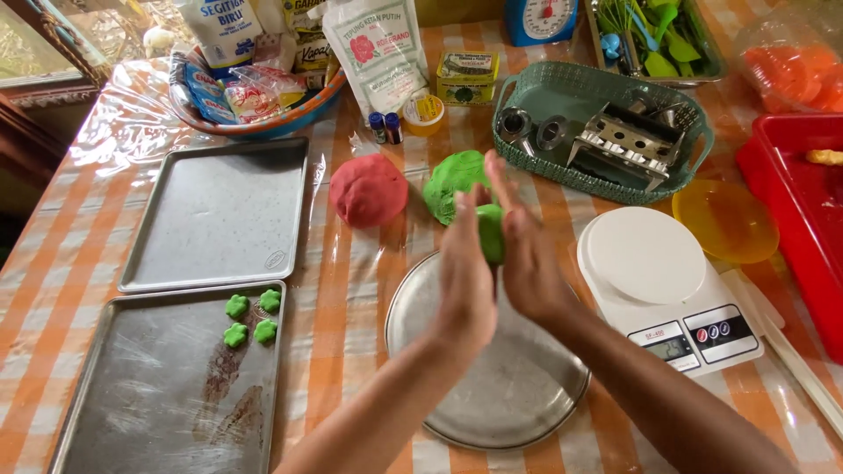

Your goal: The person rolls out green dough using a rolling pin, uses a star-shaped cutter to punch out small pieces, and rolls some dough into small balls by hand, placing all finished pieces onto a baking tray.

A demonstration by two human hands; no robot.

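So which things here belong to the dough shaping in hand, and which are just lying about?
In use: left hand and right hand pressing a green dough piece; green dough lump; round metal plate; tray with four green shapes.

Lying about: red dough ball, empty tray, white scale, green basket, yellow lid.

Green dough piece (491, 232) | smooth, elongated lump, upright | pressed between the palms of left hand (465, 279) and right hand (525, 254) | held above round metal plate (518, 395)
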